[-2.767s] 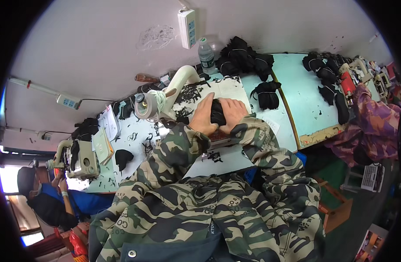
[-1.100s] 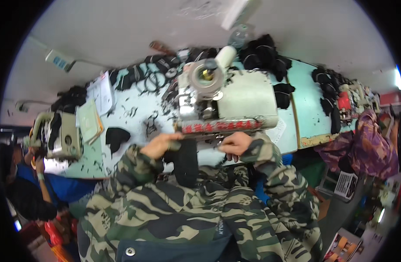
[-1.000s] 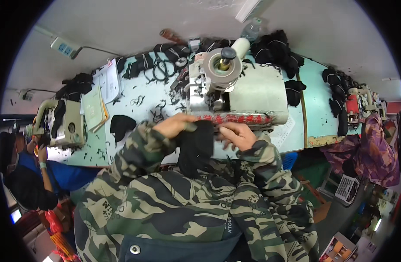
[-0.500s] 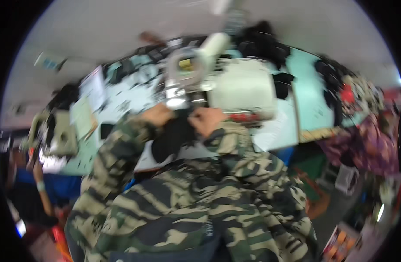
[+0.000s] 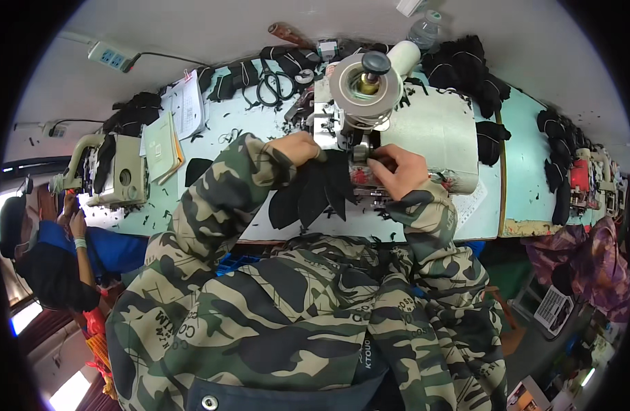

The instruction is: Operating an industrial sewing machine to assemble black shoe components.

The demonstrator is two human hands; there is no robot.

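Observation:
Several black cloth pieces, leaf-shaped and overlapping, hang toward me from the front left of a sewing machine. My left hand has its fingers closed on their upper edge. At the machine's front, my right hand is curled, thumb toward a shiny metal cylinder. What its fingertips hold, if anything, is hidden. A pale thread cone with a black knob above it partly covers the machine head.
Black-handled scissors lie behind my left hand. Bundled black cloth is piled at the back right, with a plastic bottle nearby. A booklet and another machine stand left, where a co-worker sits.
My view has swung left, so the scene sits farther right and is sharper. My left hand and the black cloth have shifted left against the machine; my right hand stays near its front.

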